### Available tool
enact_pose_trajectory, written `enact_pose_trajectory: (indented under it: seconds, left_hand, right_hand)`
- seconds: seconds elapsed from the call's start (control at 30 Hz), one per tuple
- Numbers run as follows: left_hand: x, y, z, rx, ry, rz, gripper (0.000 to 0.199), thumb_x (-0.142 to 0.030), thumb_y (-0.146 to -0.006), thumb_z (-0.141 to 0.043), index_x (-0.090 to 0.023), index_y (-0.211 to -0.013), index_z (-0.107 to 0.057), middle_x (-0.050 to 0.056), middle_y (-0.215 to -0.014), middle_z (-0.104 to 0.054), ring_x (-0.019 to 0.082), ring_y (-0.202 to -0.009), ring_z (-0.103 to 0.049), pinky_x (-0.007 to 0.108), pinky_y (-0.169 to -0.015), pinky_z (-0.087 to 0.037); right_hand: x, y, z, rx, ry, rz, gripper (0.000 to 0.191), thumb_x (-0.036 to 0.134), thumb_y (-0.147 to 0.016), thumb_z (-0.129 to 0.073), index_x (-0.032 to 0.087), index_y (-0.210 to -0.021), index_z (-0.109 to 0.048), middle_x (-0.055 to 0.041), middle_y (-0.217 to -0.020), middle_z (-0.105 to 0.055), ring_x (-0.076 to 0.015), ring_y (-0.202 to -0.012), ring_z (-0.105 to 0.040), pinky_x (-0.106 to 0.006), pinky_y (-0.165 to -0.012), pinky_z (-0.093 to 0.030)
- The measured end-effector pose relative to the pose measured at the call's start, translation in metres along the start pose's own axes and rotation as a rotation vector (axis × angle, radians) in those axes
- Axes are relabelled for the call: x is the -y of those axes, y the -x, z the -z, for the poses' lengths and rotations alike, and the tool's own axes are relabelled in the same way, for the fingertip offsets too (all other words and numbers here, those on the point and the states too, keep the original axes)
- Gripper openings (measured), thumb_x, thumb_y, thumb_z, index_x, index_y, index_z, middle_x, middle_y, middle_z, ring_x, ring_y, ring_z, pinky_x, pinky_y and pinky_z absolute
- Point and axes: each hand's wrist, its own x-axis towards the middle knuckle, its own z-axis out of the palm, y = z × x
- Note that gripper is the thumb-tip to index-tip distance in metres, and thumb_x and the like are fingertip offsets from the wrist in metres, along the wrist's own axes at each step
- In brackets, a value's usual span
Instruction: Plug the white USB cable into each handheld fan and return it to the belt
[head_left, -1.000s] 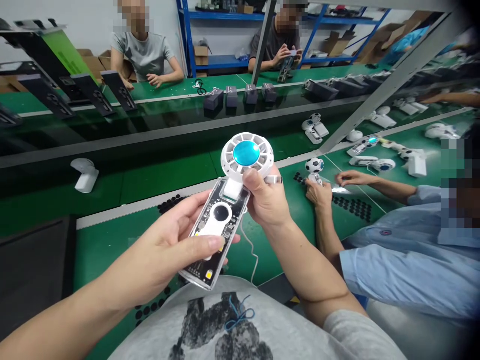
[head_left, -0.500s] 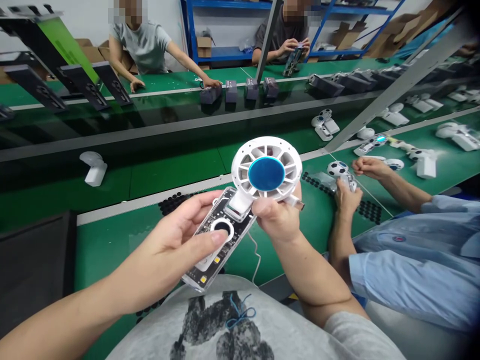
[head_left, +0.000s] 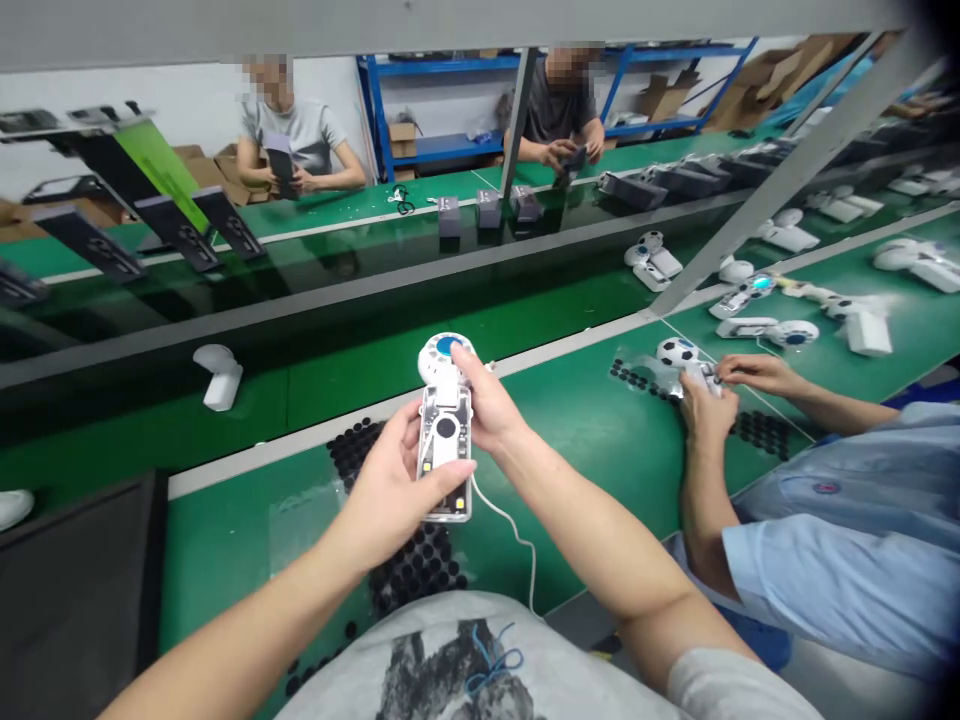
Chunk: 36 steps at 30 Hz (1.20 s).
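Note:
A device with a clear, flat body point(head_left: 447, 450) and a round white head with a blue centre point(head_left: 439, 362) is held upright over the green bench. My left hand point(head_left: 394, 480) grips the clear body from the left, its thumb lying across the front below the black round button. On the right, my right hand point(head_left: 487, 405) wraps the upper body and head, with a finger or thumb on the blue centre. A white cable point(head_left: 517, 530) hangs down on the right. Sheets of black round pads point(head_left: 420, 570) lie beneath my hands.
A black tray point(head_left: 75, 600) stands at the left. One white device point(head_left: 217, 378) lies on the green conveyor point(head_left: 337, 350). At right a co-worker's hands point(head_left: 709, 400) hold a football-patterned device point(head_left: 676, 352). Two people work across the line, behind dark boxes point(head_left: 489, 209) and a metal post point(head_left: 517, 125).
The device has moved farther from me and turned more upright; my right hand now touches its blue centre. The person across at left has lifted a dark box. The camera view has shifted.

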Motion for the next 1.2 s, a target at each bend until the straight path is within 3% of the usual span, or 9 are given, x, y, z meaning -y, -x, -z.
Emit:
enact_pose_trajectory:
  seconds: [0.1, 0.23, 0.33, 0.57, 0.77, 0.9, 1.03, 1.13, 1.2]
  left_hand:
    - [0.011, -0.003, -0.01, -0.086, -0.019, -0.063, 0.077, -0.021, -0.064, -0.072, -0.02, -0.128, -0.031, 0.013, -0.135, -0.041, 0.025, -0.121, -0.043, 0.034, -0.097, -0.04]
    - [0.01, -0.002, -0.015, -0.109, -0.055, 0.004, 0.097, -0.023, -0.057, -0.077, -0.025, -0.135, -0.02, 0.013, -0.138, -0.038, 0.028, -0.123, -0.04, 0.037, -0.096, -0.041]
    - [0.005, -0.001, -0.016, -0.108, -0.092, 0.028, 0.105, -0.024, -0.056, -0.077, -0.028, -0.139, -0.012, 0.012, -0.142, -0.031, 0.029, -0.127, -0.034, 0.039, -0.098, -0.039]
    - [0.013, -0.015, -0.003, -0.124, -0.118, 0.021, 0.097, -0.026, -0.062, -0.074, -0.03, -0.139, -0.015, 0.009, -0.142, -0.031, 0.027, -0.126, -0.036, 0.037, -0.099, -0.037]
    - [0.031, -0.042, 0.011, -0.179, -0.056, 0.052, 0.055, -0.038, -0.079, -0.056, -0.024, -0.129, -0.036, 0.007, -0.132, -0.045, 0.022, -0.119, -0.044, 0.033, -0.097, -0.037]
    - [0.045, -0.059, 0.018, -0.229, -0.026, 0.101, 0.045, -0.044, -0.077, -0.057, -0.019, -0.114, -0.05, 0.008, -0.113, -0.059, 0.022, -0.103, -0.055, 0.03, -0.083, -0.045]
    - [0.065, -0.096, 0.034, -0.252, 0.059, 0.135, 0.047, -0.044, -0.073, -0.063, -0.017, -0.11, -0.053, 0.007, -0.098, -0.063, 0.02, -0.089, -0.06, 0.027, -0.071, -0.047]
    - [0.081, -0.156, 0.059, -0.29, 0.15, 0.164, 0.045, -0.045, -0.067, -0.068, -0.012, -0.096, -0.056, 0.006, -0.076, -0.063, 0.017, -0.067, -0.06, 0.025, -0.059, -0.044]
    - [0.086, -0.206, 0.079, -0.312, 0.183, 0.142, 0.041, -0.044, -0.063, -0.072, -0.011, -0.081, -0.055, 0.002, -0.062, -0.058, 0.012, -0.054, -0.054, 0.023, -0.053, -0.041]
  right_hand:
    - [-0.004, -0.011, 0.002, 0.068, -0.146, -0.187, 0.035, 0.051, -0.07, -0.065, 0.016, -0.067, -0.057, 0.0009, -0.052, -0.06, -0.0122, -0.047, -0.054, -0.025, -0.049, -0.048]
    - [-0.008, -0.02, 0.004, 0.165, -0.26, -0.378, 0.037, 0.052, -0.073, -0.062, 0.016, -0.063, -0.055, 0.0016, -0.049, -0.059, -0.0111, -0.044, -0.053, -0.024, -0.046, -0.047]
    - [-0.009, -0.027, 0.002, 0.215, -0.32, -0.433, 0.039, 0.053, -0.074, -0.06, 0.016, -0.062, -0.056, 0.0012, -0.049, -0.059, -0.011, -0.043, -0.052, -0.023, -0.044, -0.045]
    - [-0.015, -0.046, 0.005, 0.176, -0.294, -0.271, 0.029, 0.043, -0.067, -0.069, 0.015, -0.068, -0.062, 0.0002, -0.055, -0.063, -0.0105, -0.048, -0.055, -0.021, -0.047, -0.047]
    - [-0.02, -0.058, 0.017, 0.06, -0.202, -0.066, 0.025, 0.035, -0.064, -0.074, 0.014, -0.07, -0.063, 0.0018, -0.06, -0.065, -0.0087, -0.052, -0.057, -0.019, -0.051, -0.046]
    - [-0.022, -0.069, 0.027, -0.017, -0.15, -0.009, 0.026, 0.035, -0.062, -0.074, 0.015, -0.073, -0.061, 0.0031, -0.061, -0.063, -0.0082, -0.051, -0.054, -0.019, -0.05, -0.043]
    - [-0.026, -0.082, 0.046, -0.097, -0.036, -0.065, 0.034, 0.041, -0.061, -0.073, 0.015, -0.078, -0.058, 0.0047, -0.059, -0.055, -0.0055, -0.045, -0.043, -0.017, -0.04, -0.03]
    - [-0.027, -0.084, 0.062, -0.265, 0.096, -0.058, 0.042, 0.042, -0.061, -0.074, 0.017, -0.09, -0.056, 0.0082, -0.06, -0.045, -0.0027, -0.041, -0.028, -0.017, -0.038, -0.016]
    - [-0.028, -0.08, 0.07, -0.324, 0.161, -0.041, 0.044, 0.041, -0.061, -0.074, 0.018, -0.095, -0.056, 0.0063, -0.069, -0.046, -0.0027, -0.044, -0.027, -0.017, -0.039, -0.016]
